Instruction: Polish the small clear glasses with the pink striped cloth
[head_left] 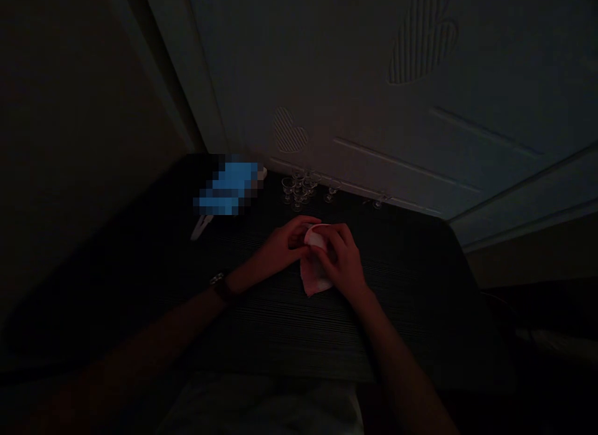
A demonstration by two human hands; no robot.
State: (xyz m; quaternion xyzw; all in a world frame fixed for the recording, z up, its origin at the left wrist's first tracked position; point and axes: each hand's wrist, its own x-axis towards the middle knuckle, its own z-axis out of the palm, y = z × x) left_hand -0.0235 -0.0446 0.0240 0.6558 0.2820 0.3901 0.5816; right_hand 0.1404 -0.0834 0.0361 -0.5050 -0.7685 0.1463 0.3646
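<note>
In dim light, a pale pink cloth (312,278) is between my two hands above the dark table. Its upper part is bunched into a rounded, rim-like curve, and a loose corner hangs down toward me. My left hand (284,243) curls around the cloth's left side, thumb and fingers closed on it. From the right, my right hand (344,260) pinches the cloth, its fingers pushed in at the top. Whether something such as a glass sits inside the folds is hidden. A band with a metal clasp (218,280) circles my left wrist.
Several small stemmed glasses (298,195) cluster at the back of the dark table (261,335); another glass (332,190) and a further one (379,201) stand to their right. A blurred, bright blue screen (228,186) is at back left. A panel with heart reliefs (290,131) rises behind.
</note>
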